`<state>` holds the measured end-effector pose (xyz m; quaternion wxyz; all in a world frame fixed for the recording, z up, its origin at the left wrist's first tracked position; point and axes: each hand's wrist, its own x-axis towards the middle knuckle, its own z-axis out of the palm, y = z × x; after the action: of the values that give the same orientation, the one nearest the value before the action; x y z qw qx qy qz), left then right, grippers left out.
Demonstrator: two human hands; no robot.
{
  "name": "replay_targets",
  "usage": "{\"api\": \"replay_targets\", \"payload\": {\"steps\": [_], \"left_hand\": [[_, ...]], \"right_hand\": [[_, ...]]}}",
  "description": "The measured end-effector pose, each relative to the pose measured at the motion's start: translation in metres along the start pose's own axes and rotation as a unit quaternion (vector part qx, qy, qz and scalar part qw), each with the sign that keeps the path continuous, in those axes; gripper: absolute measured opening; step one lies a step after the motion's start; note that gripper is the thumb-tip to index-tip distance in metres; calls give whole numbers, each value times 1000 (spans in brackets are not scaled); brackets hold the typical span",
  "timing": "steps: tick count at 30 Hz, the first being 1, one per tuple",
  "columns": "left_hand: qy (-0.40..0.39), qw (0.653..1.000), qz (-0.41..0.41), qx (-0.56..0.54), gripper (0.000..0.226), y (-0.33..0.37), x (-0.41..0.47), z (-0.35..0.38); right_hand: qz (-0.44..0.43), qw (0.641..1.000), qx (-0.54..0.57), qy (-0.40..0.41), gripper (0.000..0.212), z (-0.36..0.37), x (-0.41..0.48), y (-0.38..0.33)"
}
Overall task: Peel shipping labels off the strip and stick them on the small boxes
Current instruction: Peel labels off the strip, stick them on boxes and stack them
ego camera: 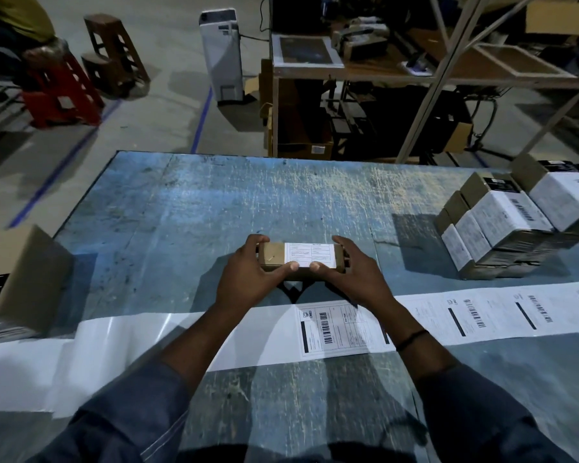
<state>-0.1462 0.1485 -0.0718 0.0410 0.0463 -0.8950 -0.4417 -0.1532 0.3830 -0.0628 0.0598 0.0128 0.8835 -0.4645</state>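
Note:
A small brown cardboard box is held just above the middle of the table, with a white shipping label on its top face. My left hand grips its left end and my right hand grips its right end; both thumbs press the label's near edge. Below the hands the label strip runs across the table from left to right. Printed labels remain on its middle and right part, while its left part is bare white backing.
Several labelled small boxes are stacked at the table's right side. A large brown carton stands at the left edge. Beyond the table's far edge are shelving, a white appliance, stools and a seated person.

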Motion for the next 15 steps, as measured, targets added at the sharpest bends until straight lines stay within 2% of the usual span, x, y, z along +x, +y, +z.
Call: {"api": "replay_targets", "payload": {"steps": [2,4,12,15], "left_hand": [[8,998,4,61,82,5,0,5],[19,996,4,84,82,6,-1,8],[1,999,9,33,71,-3,3,-3],[-16,999,19,27,62,-6,5,-9]], "right_hand": [[-16,998,-53,38,89,11,0,-10],[-22,993,-94,63,80,17,1,-15],[-47,992,-96,66,60,9,2,-6],[-51,991,-116,44,62,5,2,-6]]}}
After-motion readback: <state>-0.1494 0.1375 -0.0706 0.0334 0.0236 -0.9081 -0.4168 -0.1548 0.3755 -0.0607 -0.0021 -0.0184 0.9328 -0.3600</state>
